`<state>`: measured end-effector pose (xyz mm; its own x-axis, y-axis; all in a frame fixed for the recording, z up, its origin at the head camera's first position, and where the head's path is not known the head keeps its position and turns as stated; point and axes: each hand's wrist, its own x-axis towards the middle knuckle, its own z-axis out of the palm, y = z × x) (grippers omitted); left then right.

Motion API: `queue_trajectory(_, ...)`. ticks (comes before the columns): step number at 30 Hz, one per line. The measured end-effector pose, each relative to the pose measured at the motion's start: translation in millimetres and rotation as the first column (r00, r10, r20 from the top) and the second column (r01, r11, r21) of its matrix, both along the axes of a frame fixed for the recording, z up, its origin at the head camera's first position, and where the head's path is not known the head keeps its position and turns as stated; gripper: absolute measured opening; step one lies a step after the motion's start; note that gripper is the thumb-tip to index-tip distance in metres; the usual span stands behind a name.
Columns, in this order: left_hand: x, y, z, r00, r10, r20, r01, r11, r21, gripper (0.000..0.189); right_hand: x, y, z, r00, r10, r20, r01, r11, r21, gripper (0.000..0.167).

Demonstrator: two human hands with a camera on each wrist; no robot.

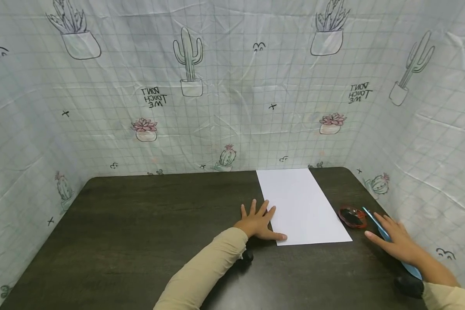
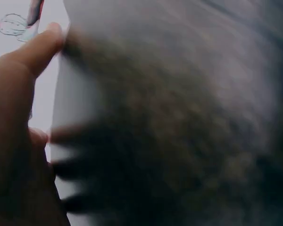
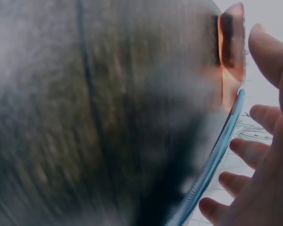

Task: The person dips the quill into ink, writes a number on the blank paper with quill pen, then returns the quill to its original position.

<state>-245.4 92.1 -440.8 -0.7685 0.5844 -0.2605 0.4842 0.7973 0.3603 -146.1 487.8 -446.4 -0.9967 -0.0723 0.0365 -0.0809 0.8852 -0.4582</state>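
Note:
A white sheet of paper (image 1: pixel 306 206) lies on the dark table. My left hand (image 1: pixel 257 224) rests at its left edge, fingers spread and thumb over the near left corner. On the right, my right hand (image 1: pixel 401 243) is over a long, slim blue item (image 1: pixel 377 224) with a finely ridged edge (image 3: pixel 210 176); its kind is unclear and the hand covers part of it. The fingers are spread and not curled round it. Just beyond the blue item's far tip sits a rounded, translucent red-orange object (image 1: pixel 352 216) with a dark middle, seen edge-on in the right wrist view (image 3: pixel 232 52).
The dark wooden tabletop (image 1: pixel 120 228) stretches away to the left. Behind it and on both sides hangs a white grid-patterned cloth (image 1: pixel 232 116) with cactus drawings. A dark wrist device (image 1: pixel 408 286) is below the right hand.

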Motion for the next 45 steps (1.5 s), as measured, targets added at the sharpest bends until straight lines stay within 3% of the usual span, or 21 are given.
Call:
queue_trajectory(9, -1.5, -1.5, -4.2, 1.000, 0.004, 0.010, -0.004, 1.000, 0.004, 0.097, -6.4, 3.6, -3.0, 0.999, -0.044, -0.004, 0.045, 0.993, 0.109, 0.078)
queue_trajectory(17, -8.4, 0.9, -14.8, 0.999, 0.013, 0.045, -0.014, 1.000, 0.016, 0.099, -12.6, 2.5, -1.8, 0.986, -0.062, -0.155, 0.084, 0.987, 0.138, 0.054)
queue_trajectory(28, -12.0, 3.2, -23.0, 0.999, 0.028, 0.036, -0.028, 1.000, -0.003, 0.101, -26.1, 5.5, -0.9, 0.972, -0.128, -0.196, 0.161, 0.973, 0.163, 0.026)
queue_trajectory(40, -13.8, 6.5, -35.4, 0.999, 0.037, 0.009, -0.037, 0.999, -0.005, 0.102, -28.2, 5.3, 2.0, 0.971, -0.125, -0.206, 0.159, 0.974, 0.160, 0.022)
queue_trajectory(45, -14.9, 7.1, -34.2, 0.999, 0.037, 0.000, -0.037, 0.999, -0.012, 0.102, -25.8, 6.1, 7.0, 0.965, -0.134, -0.225, 0.168, 0.976, 0.137, 0.024)
